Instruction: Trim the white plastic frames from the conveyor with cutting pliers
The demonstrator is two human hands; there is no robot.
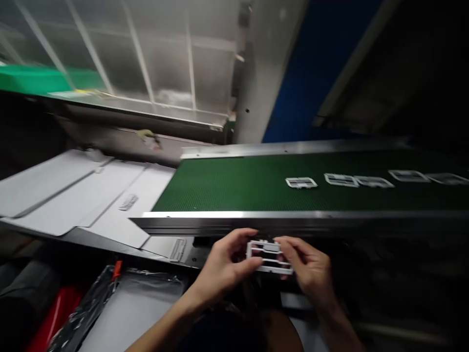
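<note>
Between my two hands is a white plastic frame [271, 248] with crossbars and open windows, held up in front of the conveyor's near rail. My left hand [229, 264] grips its left end, thumb on the near face. On the right side, my right hand [306, 264] pinches the other end, with some fingers hidden behind the frame. Similar frames lie on the green conveyor belt [220, 186] beyond: a single frame [301, 183] nearest, and several more toward the right.
White sheets [110, 195] cover the table left of the belt, with a small part [128, 202] on them. Another frame [178, 250] lies by the rail. Below is a box [124, 308] lined with dark plastic. A metal rail [238, 215] edges the belt.
</note>
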